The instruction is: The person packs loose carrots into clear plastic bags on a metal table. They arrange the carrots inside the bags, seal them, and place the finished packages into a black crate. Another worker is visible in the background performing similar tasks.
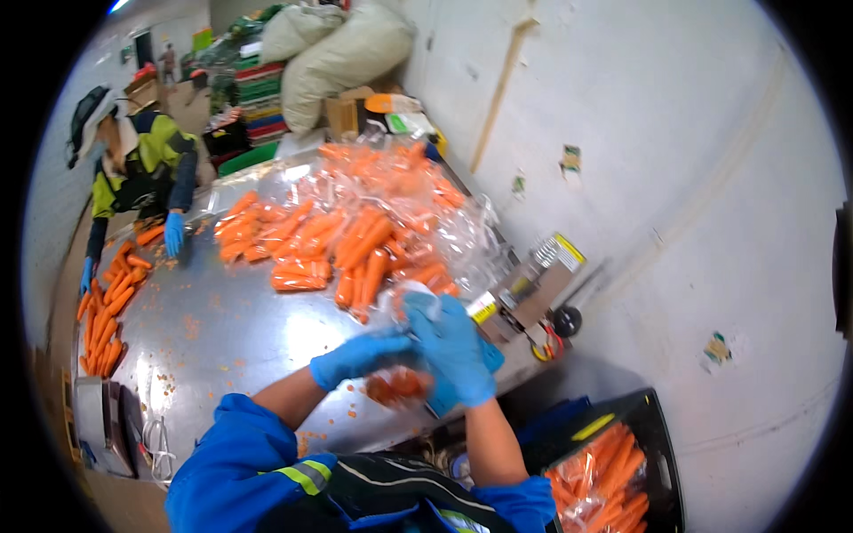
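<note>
Both blue-gloved hands are together at the near right part of the steel table, blurred by motion. A clear plastic bag of carrots is between them, its carrots showing below the wrists and clear film above the fingers. My right hand grips the bag's gathered upper part. My left hand closes on the bag from the left side, its fingertips partly hidden. Beneath and beside my right hand lies a light-blue flat object, mostly covered. Just beyond my hands is a heap of bagged carrots.
A metal device with yellow labels stands at the table's right edge, near scissors. Below right, a black crate holds bagged carrots. Loose carrots line the steel table's left edge, where a gloved co-worker leans in.
</note>
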Available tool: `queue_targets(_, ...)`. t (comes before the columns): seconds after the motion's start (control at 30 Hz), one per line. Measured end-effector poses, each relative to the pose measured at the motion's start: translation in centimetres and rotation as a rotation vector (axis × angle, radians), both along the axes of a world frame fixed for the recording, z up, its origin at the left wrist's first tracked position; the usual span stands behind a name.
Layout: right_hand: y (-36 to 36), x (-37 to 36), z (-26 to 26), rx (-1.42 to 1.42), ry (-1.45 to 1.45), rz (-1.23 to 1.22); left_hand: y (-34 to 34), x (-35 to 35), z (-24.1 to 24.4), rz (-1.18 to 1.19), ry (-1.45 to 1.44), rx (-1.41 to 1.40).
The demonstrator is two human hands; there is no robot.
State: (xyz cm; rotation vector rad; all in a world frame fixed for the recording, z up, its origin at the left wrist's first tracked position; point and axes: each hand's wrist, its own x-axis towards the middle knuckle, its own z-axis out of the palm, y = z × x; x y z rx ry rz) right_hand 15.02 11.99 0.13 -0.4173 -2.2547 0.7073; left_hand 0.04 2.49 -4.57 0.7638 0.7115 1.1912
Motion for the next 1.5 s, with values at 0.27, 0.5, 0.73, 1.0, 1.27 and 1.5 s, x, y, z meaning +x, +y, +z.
queue_targets(0.27, -4.7, 7.1, -6.0, -1.094, 0.137, 0.26, 2.8, 7.5, 6.2, 0.001, 0.461, 0.218)
queue_targets(0.5, -4.7, 10.2, -11.0, -0.828, 0.255, -0.319, 6.9, 13.1, 4.0, -0.062, 0.711, 0.735)
queue_targets(0.73, 5.1, 8.6, -10.9, -0.391, 0.126, -0.636, 14.9, 11.0, 3.5, 0.532, 0.981, 1.236)
queue_targets(1.0, 2.9, 11.9, 4.9, -1.551, 0.822, 0.13, 17.4, 7.4, -4.5, 0.71, 0.519, 0.317)
queue_targets(1.27, -7.2, 9.5, -11.4, -1.485, 0.029, 0.042, 17.6, 9.2, -1.3, 0.68, 0.605, 0.397)
queue_targets(1.5, -1.1, 14.7, 0.9, -1.352, 0.587, -0.066, 13.4, 11.2, 1.6, 0.717, 0.983, 0.874)
